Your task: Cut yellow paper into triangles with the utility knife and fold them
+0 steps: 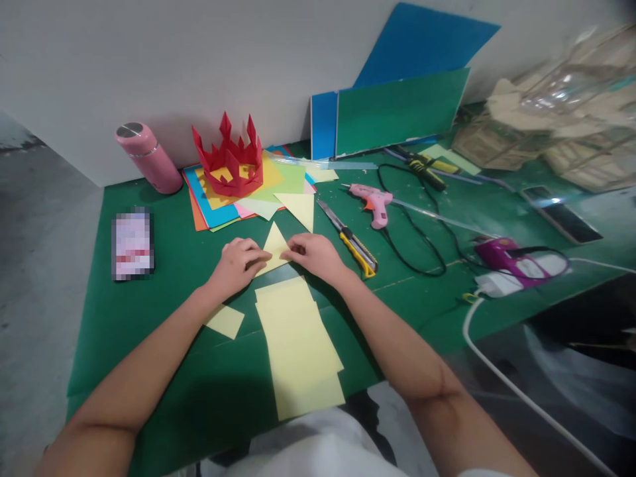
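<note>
A pale yellow sheet of paper (274, 246), folded into a triangle with its tip pointing away from me, lies between my two hands. My left hand (242, 262) is closed at its left corner, thumb and fingers on the paper. At the opposite corner, my right hand (314, 257) pinches the edge with curled fingers. Nearer to me is a stack of yellow paper sheets (298, 344), slightly fanned. One small yellow paper piece (227, 322) rests partly under my left forearm. Beyond my hands lies another yellow paper triangle (301, 209).
A red paper crown (233, 169) stands on coloured sheets (211, 205). Right of my hands are a utility knife (350, 240) and a pink glue gun (372, 202) with its cord. A pink bottle (152, 159), phone (561, 215) and power adapter (517, 265) occupy the green table (422, 305).
</note>
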Motion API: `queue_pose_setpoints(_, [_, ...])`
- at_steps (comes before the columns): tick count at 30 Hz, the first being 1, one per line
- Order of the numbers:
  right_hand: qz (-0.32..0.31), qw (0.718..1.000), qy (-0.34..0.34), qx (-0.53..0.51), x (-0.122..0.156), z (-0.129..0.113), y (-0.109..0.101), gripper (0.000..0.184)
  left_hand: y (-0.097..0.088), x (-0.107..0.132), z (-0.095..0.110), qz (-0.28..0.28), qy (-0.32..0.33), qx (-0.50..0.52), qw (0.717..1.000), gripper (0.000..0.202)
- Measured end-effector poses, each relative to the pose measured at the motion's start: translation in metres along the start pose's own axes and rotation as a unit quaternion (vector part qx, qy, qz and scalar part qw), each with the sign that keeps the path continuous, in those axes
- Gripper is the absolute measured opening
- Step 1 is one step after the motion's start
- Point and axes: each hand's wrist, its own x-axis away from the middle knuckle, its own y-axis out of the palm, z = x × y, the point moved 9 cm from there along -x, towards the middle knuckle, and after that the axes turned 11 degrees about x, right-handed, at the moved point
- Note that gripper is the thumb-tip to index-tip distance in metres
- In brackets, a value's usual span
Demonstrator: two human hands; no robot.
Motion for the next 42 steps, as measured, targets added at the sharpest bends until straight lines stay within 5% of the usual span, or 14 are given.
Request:
queue_pose_setpoints(22, [-0.008,0.997,0.061,0.040,-0.001,0.008,0.003,0.028,0.004,-0.001,0.004,-0.012,0.059,0.033,0.998,0.027])
queue_pose_setpoints(30, [0.023,0.997,0.066,-0.017,0.001,0.013,-0.003,0.021,0.003,-0.001,0.006,-0.013,0.067,0.032,0.997,0.026])
queue_pose_setpoints(35, [0.029,0.992,-0.090,-0.088,0.006,-0.003,-0.012,0.009,0.004,-0.001,0.007,-0.026,0.071,0.016,0.997,0.025])
queue_pose_setpoints(42, [0.015,0.966,-0.259,0.007,0.016,-0.023,-0.021,0.018,0.004,-0.001,0.010,-0.035,0.076,-0.012,0.996,0.025])
